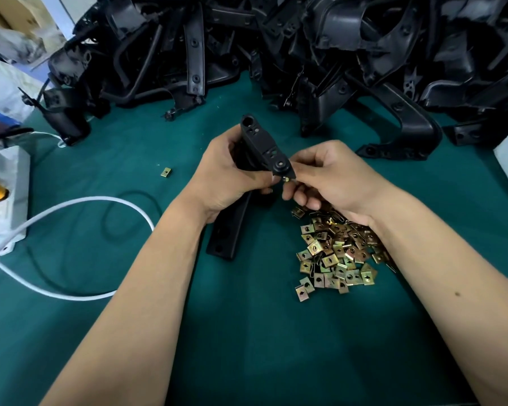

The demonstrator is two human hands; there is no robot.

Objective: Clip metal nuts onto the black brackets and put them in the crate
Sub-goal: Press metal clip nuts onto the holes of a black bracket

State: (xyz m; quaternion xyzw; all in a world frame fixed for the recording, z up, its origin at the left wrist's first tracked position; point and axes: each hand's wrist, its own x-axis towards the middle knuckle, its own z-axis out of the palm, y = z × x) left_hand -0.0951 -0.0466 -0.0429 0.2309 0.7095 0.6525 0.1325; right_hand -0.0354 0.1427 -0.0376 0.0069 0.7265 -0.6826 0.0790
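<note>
Centre frame, above the green worktop (247,332): left hand (223,177) grips a black bracket (264,148), fingers wrapped round its body, upper end tilted toward top of frame. Right hand (332,177) pinches a metal clip nut (286,179) at the bracket's lower tip, touching its edge. Pile of loose clip nuts (335,250) lies right of centre, under the right wrist. Second black bracket (229,230) lies flat below the left hand. One stray nut (166,172) sits left of centre. Heap of black brackets (276,39) fills the top of frame. White cable (94,200) loops at left.
</note>
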